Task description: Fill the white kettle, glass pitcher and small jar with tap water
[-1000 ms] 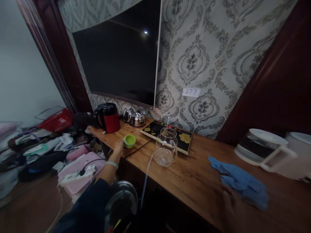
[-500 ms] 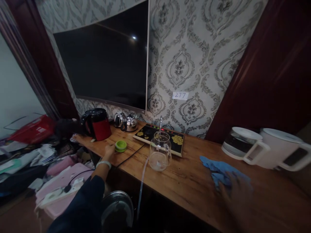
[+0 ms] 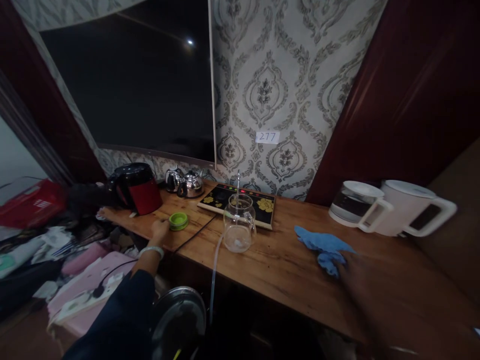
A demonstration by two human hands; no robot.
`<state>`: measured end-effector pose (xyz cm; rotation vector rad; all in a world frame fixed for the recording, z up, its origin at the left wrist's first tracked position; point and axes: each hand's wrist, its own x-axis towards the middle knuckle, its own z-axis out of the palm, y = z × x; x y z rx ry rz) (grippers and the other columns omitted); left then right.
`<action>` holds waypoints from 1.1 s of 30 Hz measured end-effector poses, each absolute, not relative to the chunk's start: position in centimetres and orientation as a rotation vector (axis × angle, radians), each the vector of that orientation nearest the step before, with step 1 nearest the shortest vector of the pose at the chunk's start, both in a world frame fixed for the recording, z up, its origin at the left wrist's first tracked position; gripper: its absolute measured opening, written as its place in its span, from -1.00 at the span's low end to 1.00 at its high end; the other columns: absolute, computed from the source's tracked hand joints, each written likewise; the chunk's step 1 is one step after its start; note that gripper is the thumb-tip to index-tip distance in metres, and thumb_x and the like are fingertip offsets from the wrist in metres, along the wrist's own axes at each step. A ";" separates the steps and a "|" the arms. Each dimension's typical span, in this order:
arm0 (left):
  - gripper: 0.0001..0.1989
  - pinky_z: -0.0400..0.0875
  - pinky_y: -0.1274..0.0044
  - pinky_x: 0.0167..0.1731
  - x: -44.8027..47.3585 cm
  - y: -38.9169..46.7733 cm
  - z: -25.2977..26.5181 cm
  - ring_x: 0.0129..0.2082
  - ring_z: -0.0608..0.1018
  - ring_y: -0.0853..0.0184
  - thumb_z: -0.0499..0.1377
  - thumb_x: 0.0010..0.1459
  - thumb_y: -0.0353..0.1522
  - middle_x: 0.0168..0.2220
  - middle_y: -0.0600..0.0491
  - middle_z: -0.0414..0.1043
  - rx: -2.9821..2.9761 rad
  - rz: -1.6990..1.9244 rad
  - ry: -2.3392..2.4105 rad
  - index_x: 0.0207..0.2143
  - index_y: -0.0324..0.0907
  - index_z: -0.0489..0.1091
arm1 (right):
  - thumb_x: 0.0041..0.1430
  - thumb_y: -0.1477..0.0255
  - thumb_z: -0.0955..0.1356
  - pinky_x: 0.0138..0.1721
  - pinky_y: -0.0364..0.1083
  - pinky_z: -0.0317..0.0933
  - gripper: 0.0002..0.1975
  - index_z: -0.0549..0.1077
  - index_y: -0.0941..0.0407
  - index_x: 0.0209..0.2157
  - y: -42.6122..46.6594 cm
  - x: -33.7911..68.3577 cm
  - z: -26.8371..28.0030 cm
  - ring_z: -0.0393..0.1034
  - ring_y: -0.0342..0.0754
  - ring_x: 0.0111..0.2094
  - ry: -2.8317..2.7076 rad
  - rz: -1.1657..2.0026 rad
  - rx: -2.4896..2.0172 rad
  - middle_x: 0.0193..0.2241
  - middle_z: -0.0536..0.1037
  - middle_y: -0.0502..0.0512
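My left hand (image 3: 160, 231) is at the table's front edge with its fingers curled, right up against a round green lid or shallow cup (image 3: 178, 221). Whether it grips the green rim cannot be made out. Smeared by motion, my right hand (image 3: 351, 274) presses on a crumpled blue cloth (image 3: 323, 245) on the wooden tabletop. Between the hands stands an open glass kettle (image 3: 239, 235) with a glass handle. A thin spout (image 3: 238, 181) rises behind it, and some bubbly liquid seems to lie at its bottom.
Behind the kettle lies a black hob with yellow flowers (image 3: 265, 214). Two steel kettles (image 3: 192, 185) and a red-black jug (image 3: 144, 192) stand left. A glass-and-white pot (image 3: 350, 212) and white jug (image 3: 403, 212) stand right. A clear tube (image 3: 214, 282) hangs over the edge.
My right hand has shifted on the tabletop with the blue cloth, which is bunched differently. The whole view has turned slightly right. My left hand stays beside the green piece.
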<state>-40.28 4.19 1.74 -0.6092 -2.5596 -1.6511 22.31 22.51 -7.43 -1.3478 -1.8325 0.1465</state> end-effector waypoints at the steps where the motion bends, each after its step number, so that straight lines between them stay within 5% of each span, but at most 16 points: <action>1: -0.63 0.55 0.28 -0.08 -40.3 4.2 1.7 -0.05 0.57 0.19 0.22 0.30 -0.21 0.03 -0.06 0.47 -0.606 -1.642 -2.598 0.07 -0.22 0.41 | 0.08 -0.08 0.23 -0.01 0.34 0.23 -0.52 0.51 0.02 -0.43 21.7 22.0 -6.8 0.47 0.36 -0.18 -1.820 0.174 -1.320 -0.32 0.61 0.33; 6: -0.73 0.55 0.33 -0.14 -40.2 4.4 1.2 -0.18 0.60 0.27 0.23 0.30 -0.22 -0.14 -0.01 0.54 -0.560 -1.603 -2.741 -0.09 -0.25 0.47 | 0.10 -0.13 0.28 -0.03 0.26 0.29 -0.45 0.57 0.07 -0.31 17.0 19.3 -5.0 0.49 0.28 -0.16 -1.786 0.319 -1.211 -0.26 0.65 0.25; 11: -0.89 0.48 0.35 -0.14 -39.7 4.3 1.8 -0.26 0.61 0.12 0.19 0.05 -0.50 -0.48 -0.01 0.51 -0.526 -1.614 -2.694 -0.36 -0.32 0.53 | 0.15 -0.11 0.30 0.08 0.25 0.26 -0.45 0.58 0.07 -0.18 13.4 16.7 -5.1 0.47 0.24 -0.05 -1.716 0.411 -1.170 -0.14 0.64 0.21; 18: -0.62 0.36 0.32 0.13 -35.7 3.2 2.8 -0.01 0.53 0.12 0.03 0.09 -0.47 -0.08 -0.18 0.54 -0.576 -1.688 -2.429 -0.08 -0.34 0.49 | 0.24 -0.03 0.30 0.22 0.31 0.14 -0.46 0.53 0.08 -0.01 12.2 14.6 -3.7 0.35 0.26 0.14 -1.826 0.267 -1.043 0.06 0.56 0.27; 25: -0.77 0.45 0.50 -0.30 -24.1 1.2 0.2 -0.40 0.53 0.28 0.13 0.13 -0.36 -0.43 0.04 0.51 -1.233 -1.994 -2.456 -0.23 -0.20 0.56 | 0.24 -0.03 0.25 0.21 0.36 0.14 -0.37 0.39 0.07 0.19 12.9 13.7 -5.9 0.26 0.31 0.23 -2.037 0.205 -1.138 0.16 0.48 0.27; 33: -0.79 0.33 0.51 -0.39 -10.7 3.0 -1.3 -0.48 0.48 0.31 0.18 0.14 -0.32 -0.46 0.05 0.51 -2.298 -2.133 -2.315 -0.26 -0.18 0.58 | 0.28 0.11 0.26 0.23 0.33 0.11 -0.44 0.41 0.12 0.19 14.1 11.0 -6.6 0.24 0.30 0.24 -2.149 0.113 -1.113 0.18 0.46 0.31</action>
